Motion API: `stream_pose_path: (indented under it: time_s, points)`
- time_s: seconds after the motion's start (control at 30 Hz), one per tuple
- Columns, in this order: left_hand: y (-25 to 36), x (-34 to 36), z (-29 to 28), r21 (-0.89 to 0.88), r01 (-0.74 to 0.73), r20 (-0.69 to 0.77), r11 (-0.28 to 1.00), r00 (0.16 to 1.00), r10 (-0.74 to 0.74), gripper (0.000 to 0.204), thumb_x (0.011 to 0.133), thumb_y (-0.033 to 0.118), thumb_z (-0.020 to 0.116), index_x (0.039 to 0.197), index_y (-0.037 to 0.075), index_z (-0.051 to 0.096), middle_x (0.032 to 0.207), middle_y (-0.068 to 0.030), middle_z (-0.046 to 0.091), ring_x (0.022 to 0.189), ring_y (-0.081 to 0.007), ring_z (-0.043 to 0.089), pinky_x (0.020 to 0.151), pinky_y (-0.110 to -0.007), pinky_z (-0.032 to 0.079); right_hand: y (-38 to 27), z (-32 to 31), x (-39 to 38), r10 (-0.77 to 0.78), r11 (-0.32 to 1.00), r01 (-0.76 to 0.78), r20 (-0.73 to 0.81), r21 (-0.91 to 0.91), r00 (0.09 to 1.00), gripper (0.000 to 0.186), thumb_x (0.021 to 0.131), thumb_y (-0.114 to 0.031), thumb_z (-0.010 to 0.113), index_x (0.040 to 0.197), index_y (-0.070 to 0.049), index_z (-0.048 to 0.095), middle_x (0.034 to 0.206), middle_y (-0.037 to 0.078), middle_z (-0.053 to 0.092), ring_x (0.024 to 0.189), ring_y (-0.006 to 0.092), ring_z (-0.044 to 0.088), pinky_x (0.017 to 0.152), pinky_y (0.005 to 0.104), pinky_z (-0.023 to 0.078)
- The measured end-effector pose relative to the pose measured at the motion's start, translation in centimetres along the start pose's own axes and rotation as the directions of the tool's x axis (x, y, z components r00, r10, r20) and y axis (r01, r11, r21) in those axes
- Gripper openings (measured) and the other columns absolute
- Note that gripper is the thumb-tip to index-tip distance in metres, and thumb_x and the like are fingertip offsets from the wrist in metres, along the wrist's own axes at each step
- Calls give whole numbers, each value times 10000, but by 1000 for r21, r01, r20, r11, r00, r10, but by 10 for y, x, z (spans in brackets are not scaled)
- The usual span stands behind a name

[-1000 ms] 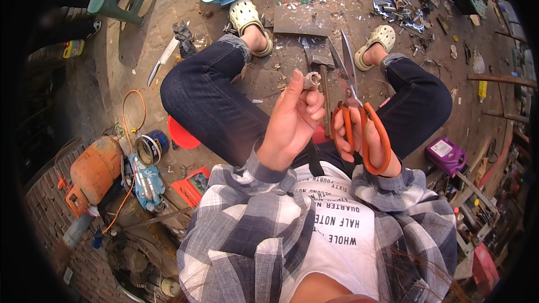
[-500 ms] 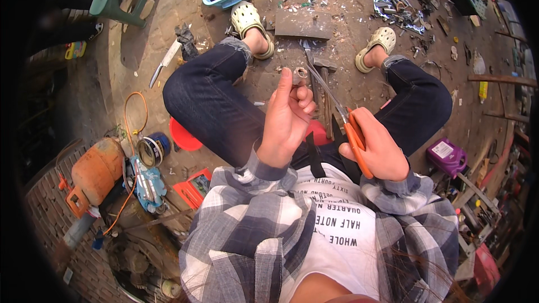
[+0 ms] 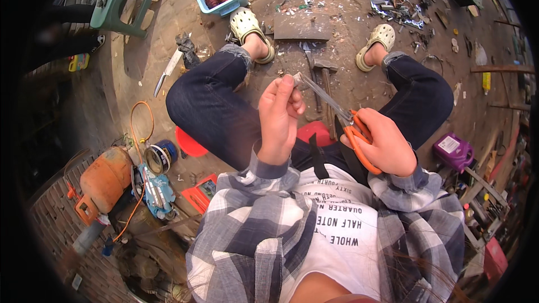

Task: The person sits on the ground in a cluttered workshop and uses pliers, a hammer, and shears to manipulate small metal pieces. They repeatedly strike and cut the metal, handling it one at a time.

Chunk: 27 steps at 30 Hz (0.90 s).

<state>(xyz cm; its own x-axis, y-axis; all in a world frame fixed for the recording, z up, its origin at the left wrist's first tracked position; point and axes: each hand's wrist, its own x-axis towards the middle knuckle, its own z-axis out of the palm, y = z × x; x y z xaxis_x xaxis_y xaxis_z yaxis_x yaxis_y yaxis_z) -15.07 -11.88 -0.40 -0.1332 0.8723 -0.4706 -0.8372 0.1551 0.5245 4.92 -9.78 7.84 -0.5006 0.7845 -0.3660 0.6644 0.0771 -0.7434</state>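
Note:
Between the thumb and fingers of my left hand (image 3: 278,120) is a small metal ring-like piece (image 3: 298,79), raised above the ground between my knees. My right hand (image 3: 391,145) is wrapped round the orange handles of long-nose pliers (image 3: 328,99). Their long, slim jaws reach up and left to the small piece, the tips at or against it; whether they grip it is too small to tell. Beyond the pliers, a hammer (image 3: 325,65) lies on the ground beside another long metal tool (image 3: 312,70).
A flat metal plate (image 3: 301,27) lies between my shoes. A blue bin (image 3: 226,7) of reddish pieces, a green stool (image 3: 120,11) and a knife (image 3: 168,72) are ahead and left. An orange gas cylinder (image 3: 105,177) stands left, a purple jug (image 3: 453,152) right. Metal parts (image 3: 396,8) lie far right.
The pliers' jaw tips have come to the small piece in my left hand. My left hand has shifted slightly left, and its thumb now covers more of the piece.

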Motion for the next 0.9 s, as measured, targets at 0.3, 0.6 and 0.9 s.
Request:
stream_pose_path:
  time_s: [0.3,0.6,0.9]
  points:
    - [-1,11,-9,-116,87,133,989,989,-71,188,940,233,566,859,65,539,696,10,503,611,-65,448,524,-211,369,-7,5,4,73,939,-132,192,318,979,270,897,-203,597,772,9,487,561,88,443,524,108,443,490,310,361]
    - [3,14,6,98,-244,-6,965,969,245,118,890,122,626,908,35,549,745,-15,550,694,-76,526,589,-203,434,3,23,2,128,893,-188,170,409,977,300,902,-258,599,867,33,537,657,115,510,588,161,453,562,315,404]
    - [8,19,5,700,-585,215,410,720,660,238,762,-73,688,977,-6,610,875,13,528,784,-53,505,687,-186,423,15,26,5,147,907,-170,88,386,985,272,879,-222,626,857,26,517,714,151,504,622,239,475,604,336,416]
